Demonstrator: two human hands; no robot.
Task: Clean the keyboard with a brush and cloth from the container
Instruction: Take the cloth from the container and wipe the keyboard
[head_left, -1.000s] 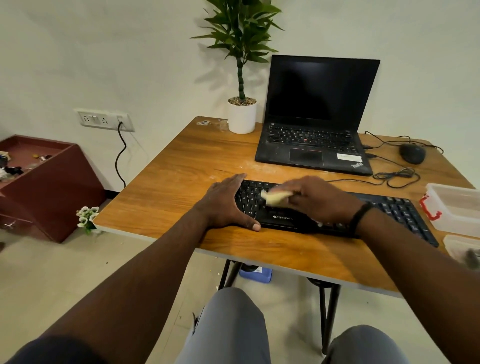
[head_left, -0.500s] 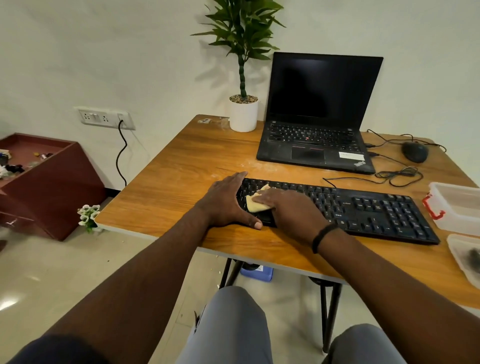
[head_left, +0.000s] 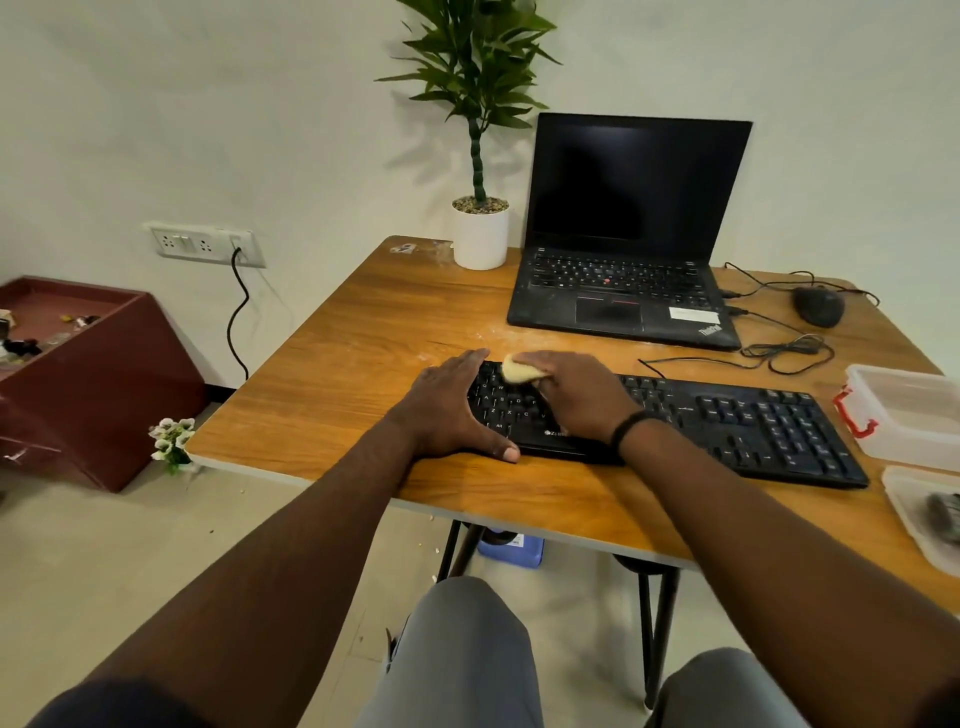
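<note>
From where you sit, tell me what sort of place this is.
Probably a home or small office desk: an open laptop with a wired mouse stands on a wooden table, beside a potted plant against the wall, and a wall socket with a plugged cable.

even, soft indoor light, fairly bright. plant (head_left: 470, 78) throws a faint shadow on the wall left of it. mild sheen on the worktop (head_left: 332, 374). wide-angle bending at the edges; lower-right corner blurred.
</note>
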